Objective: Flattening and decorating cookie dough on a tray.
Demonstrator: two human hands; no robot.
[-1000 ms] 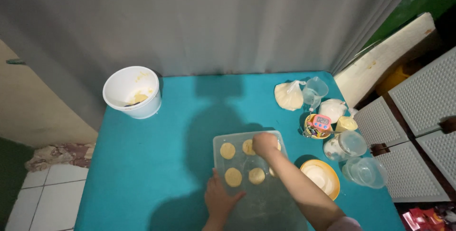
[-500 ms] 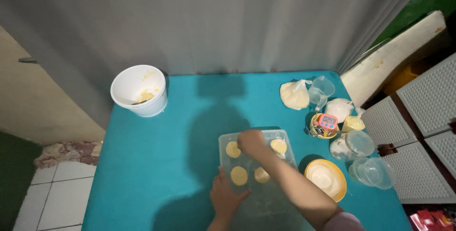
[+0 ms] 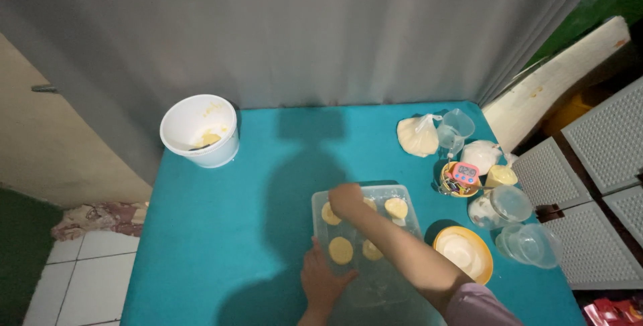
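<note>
So the person was leaning over a teal bench (image 3: 268, 185) with a clear plastic tray (image 3: 375, 286) sitting near the front edge, a bit right of the middle. A handful of flat round yellow dough discs (image 3: 340, 250) were laid out inside it. The right hand (image 3: 346, 199) reached across to the tray's far left corner, fingers curled down over one of the discs there; couldn't tell if it was actually pinching it or just pressing on it. The left hand (image 3: 323, 282) lay flat and open on the tray's left rim, fingers spread, just beside the nearest disc.

A white bucket (image 3: 199, 129) with some yellow bits in the bottom sat at the far left corner of the bench. Along the right edge there was a whole cluster: a tied plastic bag of pale dough (image 3: 417, 136), a clear measuring jug (image 3: 457, 127), a small pink digital timer (image 3: 465, 173) on top of a little yellow bowl, a clear round lid (image 3: 510, 203) and a yellow plate (image 3: 463, 252) with something white on it, just beside the tray.
</note>
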